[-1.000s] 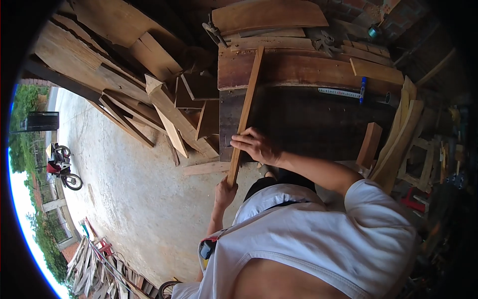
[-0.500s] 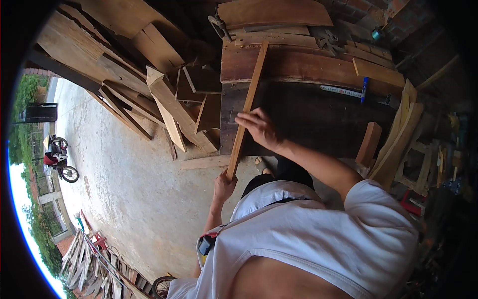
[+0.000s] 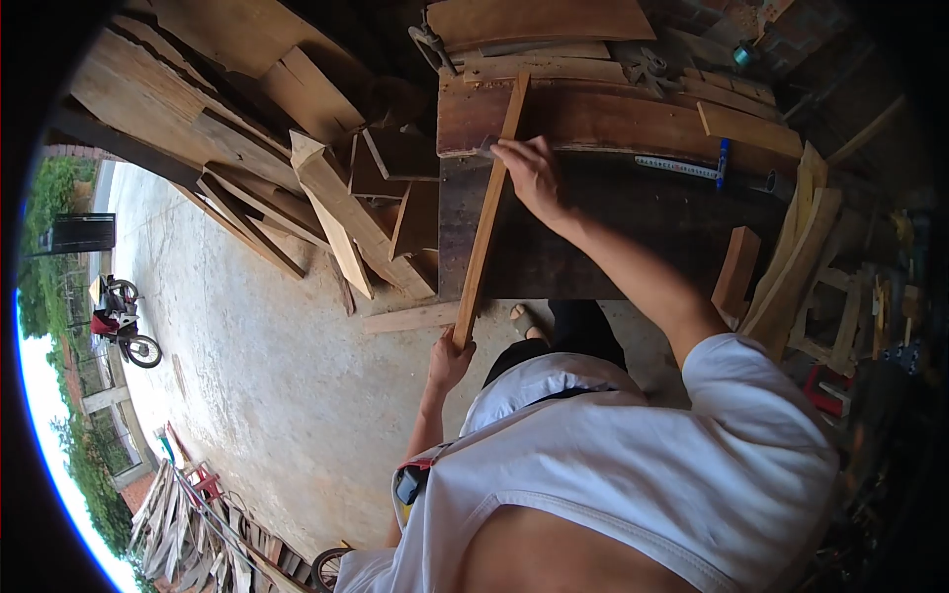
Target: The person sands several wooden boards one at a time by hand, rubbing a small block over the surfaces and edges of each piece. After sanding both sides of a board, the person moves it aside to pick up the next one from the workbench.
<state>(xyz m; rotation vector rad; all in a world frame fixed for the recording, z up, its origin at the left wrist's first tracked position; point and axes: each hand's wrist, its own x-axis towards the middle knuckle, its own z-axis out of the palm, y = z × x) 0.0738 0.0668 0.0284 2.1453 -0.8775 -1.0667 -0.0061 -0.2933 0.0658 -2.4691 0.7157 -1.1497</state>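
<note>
A long, narrow wooden strip slants across the left part of the workbench, its near end past the bench's front edge. My left hand is closed round that near end. Farther up the strip, my right hand pinches a small, dark, flat piece at the strip's left edge; what it is I cannot tell. A white ruler and a blue marker-like object lie on the bench to the right of my right hand.
Boards lean in a pile left of the bench. A metal clamp sits at its back left corner, pliers at the back. Upright wood pieces stand at the right. A motorbike is far left.
My right hand has moved up along the strip, away from my body, and the small dark piece now shows at its fingertips. My left hand still holds the near end.
</note>
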